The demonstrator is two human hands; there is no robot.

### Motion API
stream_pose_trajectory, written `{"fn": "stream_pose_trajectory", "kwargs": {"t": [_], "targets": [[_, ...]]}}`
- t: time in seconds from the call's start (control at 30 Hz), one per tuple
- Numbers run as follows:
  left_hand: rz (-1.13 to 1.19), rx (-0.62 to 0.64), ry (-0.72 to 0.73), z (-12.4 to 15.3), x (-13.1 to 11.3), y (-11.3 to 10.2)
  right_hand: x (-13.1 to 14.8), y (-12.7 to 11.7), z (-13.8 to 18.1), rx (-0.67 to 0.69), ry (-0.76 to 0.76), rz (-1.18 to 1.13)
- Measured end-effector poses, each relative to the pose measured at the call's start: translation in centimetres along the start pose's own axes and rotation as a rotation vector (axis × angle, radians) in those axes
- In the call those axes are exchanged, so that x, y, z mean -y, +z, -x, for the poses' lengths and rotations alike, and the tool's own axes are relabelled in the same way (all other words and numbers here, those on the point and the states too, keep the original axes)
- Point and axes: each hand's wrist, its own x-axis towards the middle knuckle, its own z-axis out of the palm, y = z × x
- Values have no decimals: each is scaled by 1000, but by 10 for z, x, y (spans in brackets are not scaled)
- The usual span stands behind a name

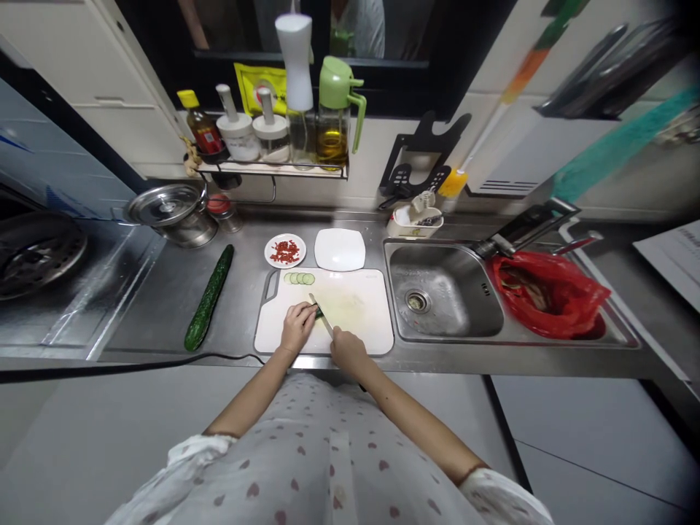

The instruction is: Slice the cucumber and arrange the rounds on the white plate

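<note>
A white cutting board (361, 321) lies on the steel counter in front of me. My left hand (297, 327) is curled over a small green cucumber piece (319, 312) and presses it onto the board. My right hand (348, 351) is closed round the handle of a knife (321, 313), whose blade angles up and left against the piece. Several cucumber slices (299, 278) lie in a row at the board's far edge.
A whole cucumber (208, 296) lies left of the board. Behind the board are a small plate of chopped red chilli (285, 250) and a white square plate (340, 249). The sink (442, 292) is on the right, with a red bag (547, 292) beyond. A lidded pot (172, 210) stands back left.
</note>
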Motion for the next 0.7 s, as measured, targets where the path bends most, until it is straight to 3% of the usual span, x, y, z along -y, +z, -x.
{"fn": "stream_pose_trajectory", "kwargs": {"t": [0.4, 0.7], "targets": [[-19, -8, 5, 1, 0, 0, 6, 1, -10, -55, -9, -10], [-30, -5, 3, 2, -1, 0, -2, 4, 6, -31, 17, 3]]}}
